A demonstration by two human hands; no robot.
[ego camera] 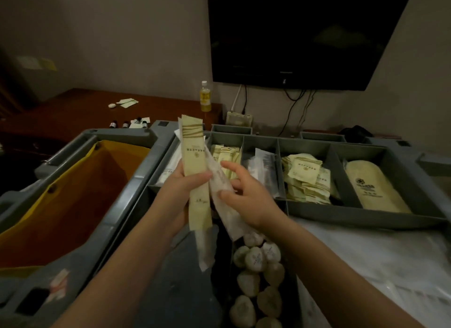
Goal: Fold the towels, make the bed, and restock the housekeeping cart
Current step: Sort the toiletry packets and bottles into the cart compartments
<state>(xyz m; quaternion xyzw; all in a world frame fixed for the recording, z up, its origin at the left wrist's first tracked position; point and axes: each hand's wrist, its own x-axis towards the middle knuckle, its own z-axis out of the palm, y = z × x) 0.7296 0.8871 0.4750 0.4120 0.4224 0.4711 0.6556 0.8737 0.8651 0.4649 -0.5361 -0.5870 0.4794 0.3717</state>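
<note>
My left hand (181, 183) grips a bunch of long amenity packets, with a pale yellow packet (196, 171) at the front, held upright over the grey housekeeping cart (136, 178). My right hand (246, 195) pinches a clear white wrapped packet (220, 188) that leans against that bunch. Below my hands a bin holds several small round wrapped soaps (256, 259). The divided tray (341, 211) behind holds yellow sachets (305, 178) and a pale yellow slipper pack (373, 188).
The cart's orange-yellow laundry bag (70, 200) hangs open at the left. A dark wooden desk (73, 112) behind carries a yellow bottle (205, 96) and small toiletry bottles (125, 124). A black television (300, 34) hangs on the wall. White wrapped stock (380, 261) lies at the lower right.
</note>
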